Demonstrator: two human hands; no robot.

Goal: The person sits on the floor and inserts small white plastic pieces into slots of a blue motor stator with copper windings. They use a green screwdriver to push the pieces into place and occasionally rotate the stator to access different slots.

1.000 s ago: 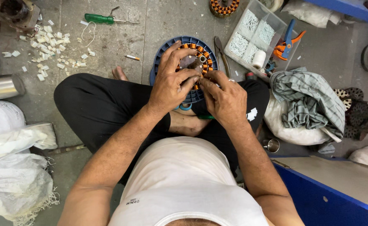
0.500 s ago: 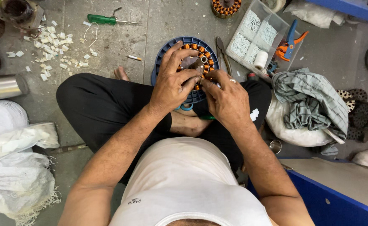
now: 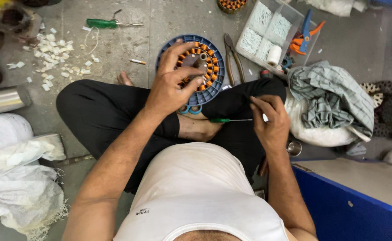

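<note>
**Left hand on motor winding, right hand w/ small screwdriver**

Person sits cross-legged on concrete floor (image 3: 160, 22), seen from above. Left hand (image 3: 174, 82) is spread over a round blue motor stator (image 3: 214, 85) w/ orange copper coils, sitting at frame centre-top against the knees; fingers curled, tips pressing on the coil ring, not closed around anything. Right hand (image 3: 271, 121), centre-right of frame, is closed on the metal end of a thin green-handled screwdriver (image 3: 229, 120) that lies across the lap, handle pointing left; hand is apart from the stator.

Blue-handled scissors (image 3: 190, 110) peek out just below the stator, partly under the left wrist. Pliers (image 3: 231, 58) lie just right of the stator on the floor. Clear plastic tray (image 3: 267, 27) at upper right holds white pads & a white roll. Orange-blue cutter (image 3: 305, 35) sits beside the tray. Striped grey cloth (image 3: 334, 96) at right edge, on a white sack. Bigger green screwdriver (image 3: 104, 23) at upper left; white scraps (image 3: 55, 56) scattered below it. Metal cylinder (image 3: 2, 99) at left edge, white bags (image 3: 13, 178) lower left.
</note>
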